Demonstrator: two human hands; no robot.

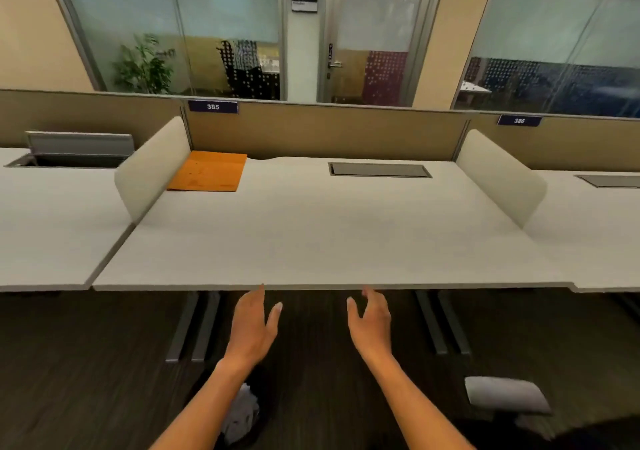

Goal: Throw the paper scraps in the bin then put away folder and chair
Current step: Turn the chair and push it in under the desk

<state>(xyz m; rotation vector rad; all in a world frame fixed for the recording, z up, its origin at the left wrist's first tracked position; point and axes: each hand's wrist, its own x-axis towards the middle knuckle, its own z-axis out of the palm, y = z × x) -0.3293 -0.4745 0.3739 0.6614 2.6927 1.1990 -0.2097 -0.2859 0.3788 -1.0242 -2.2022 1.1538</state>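
An orange folder (207, 171) lies flat at the back left corner of the white desk (311, 235), against the side divider. Both of my hands hover below the desk's front edge, over the dark floor. My left hand (254, 325) is open with straight fingers and holds nothing. My right hand (370, 321) is open too, fingers relaxed, palm facing left. Under my left forearm sits a dark bin (258, 411) with crumpled white paper scraps (244, 411) inside. At the lower right a grey armrest of the chair (505, 396) shows.
Beige side dividers (149, 169) stand at each end of the desk, with a tan back panel behind. A closed cable hatch (380, 170) is set in the desk top. Grey desk legs (194, 325) stand beneath. Neighbouring desks lie left and right.
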